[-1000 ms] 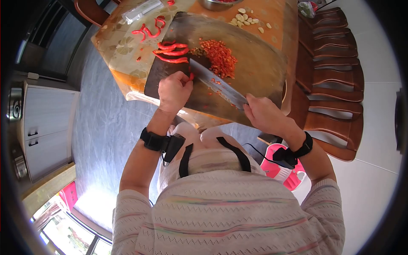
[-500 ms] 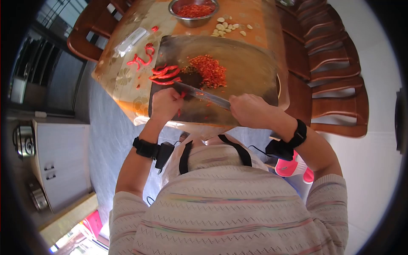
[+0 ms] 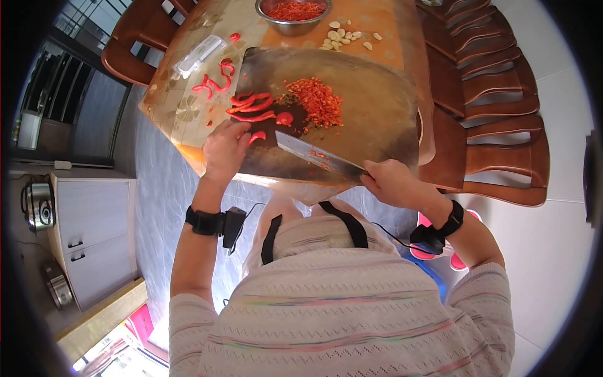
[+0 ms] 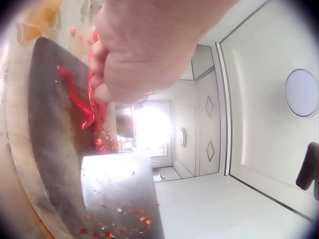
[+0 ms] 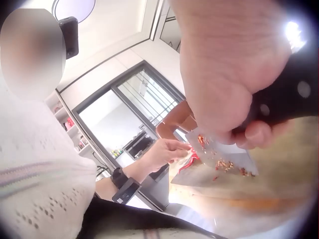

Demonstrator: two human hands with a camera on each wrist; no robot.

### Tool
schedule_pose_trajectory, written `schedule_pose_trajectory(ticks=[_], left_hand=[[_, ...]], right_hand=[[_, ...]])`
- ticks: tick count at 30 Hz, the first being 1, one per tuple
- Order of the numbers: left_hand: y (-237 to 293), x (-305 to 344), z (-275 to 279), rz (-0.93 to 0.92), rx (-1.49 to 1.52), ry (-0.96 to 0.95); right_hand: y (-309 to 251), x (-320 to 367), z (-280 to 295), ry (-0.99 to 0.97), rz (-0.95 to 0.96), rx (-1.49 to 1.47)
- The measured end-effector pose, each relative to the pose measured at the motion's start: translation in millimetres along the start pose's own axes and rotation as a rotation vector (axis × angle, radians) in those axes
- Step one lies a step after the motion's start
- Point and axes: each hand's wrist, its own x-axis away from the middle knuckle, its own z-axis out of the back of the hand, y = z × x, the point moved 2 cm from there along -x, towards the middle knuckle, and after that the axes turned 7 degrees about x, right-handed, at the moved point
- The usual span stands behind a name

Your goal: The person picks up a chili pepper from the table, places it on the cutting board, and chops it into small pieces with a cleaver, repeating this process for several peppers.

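Observation:
My right hand point(image 3: 394, 181) grips a cleaver point(image 3: 314, 152) by its black handle point(image 5: 286, 94). The blade slants over the front of the dark cutting board point(image 3: 370, 81), with chilli bits stuck on its face. At the board's left edge, my left hand point(image 3: 226, 149) has its fingertips by the ends of several long red chillies point(image 3: 251, 107). In the left wrist view its fingers point(image 4: 99, 62) bend loosely beside the red strips. A short chilli piece point(image 3: 257, 136) lies right by this hand, and a rounder red piece point(image 3: 284, 119) sits farther in. Chopped chilli point(image 3: 316, 100) is heaped mid-board.
A metal bowl point(image 3: 294, 27) of chopped chilli stands behind the board, near peeled garlic cloves point(image 3: 339, 39). More chillies point(image 3: 217, 81) and a clear plastic pack point(image 3: 200, 55) lie on the tablecloth at left. Wooden chairs point(image 3: 496, 144) line the right side.
My left hand has moved left and away from the blade to the long chillies. The short piece by it now lies on the board. The cleaver has shifted right, and the head view has tilted.

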Motion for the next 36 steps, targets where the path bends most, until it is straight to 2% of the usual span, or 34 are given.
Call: schedule_pose_trajectory(ticks=[2, 6, 8, 9, 11, 14, 18, 21, 23, 27, 29, 30, 32, 36], left_hand=[[13.0, -8.5, -8.8, -0.125, 0.086, 0.012], [31.6, -34.6, -34.1, -0.195, 0.053, -0.038], [35.8, -45.3, -42.9, -0.218, -0.014, -0.138], [34.3, -49.4, -46.2, -0.218, -0.012, -0.140], [32.1, -54.7, -54.7, -0.264, -0.081, -0.274], [38.5, -62.0, -51.5, -0.246, -0.132, -0.359], [38.3, -65.7, -46.9, -0.291, -0.073, -0.324], [38.7, -62.0, -41.8, -0.199, 0.055, -0.358], [42.1, -52.0, -37.0, -0.129, 0.211, -0.262], [55.9, -26.8, -37.8, -0.012, 0.341, -0.259], [66.5, -16.3, -42.4, -0.252, 0.301, -0.208], [66.4, -12.7, -48.2, -0.246, 0.303, -0.207], [67.7, -6.1, -57.6, -0.397, 0.190, -0.062], [71.9, 5.0, -62.9, -0.396, 0.219, 0.066]], right_hand=[[9.4, 2.3, -1.7, 0.014, -0.012, -0.015], [28.7, 8.8, 6.4, 0.086, -0.071, -0.040], [34.8, 12.5, 7.4, 0.107, -0.141, -0.092], [36.0, 13.6, 4.9, 0.105, -0.143, -0.092], [36.9, 15.9, -0.8, 0.134, -0.136, -0.181], [31.8, 16.6, -6.9, 0.110, -0.171, -0.266], [34.1, 17.1, -15.5, 0.114, -0.166, -0.305], [35.7, 17.2, -17.3, 0.080, -0.188, -0.361], [40.2, 17.4, -21.7, 0.146, -0.195, -0.319], [40.4, 18.5, -22.7, 0.206, -0.178, -0.323], [41.8, 18.2, -23.3, 0.213, -0.170, -0.360], [41.4, 18.1, -22.6, 0.206, -0.169, -0.359], [40.7, 17.3, -18.2, 0.175, -0.175, -0.356], [42.2, 15.3, -13.0, 0.166, -0.120, -0.317]])
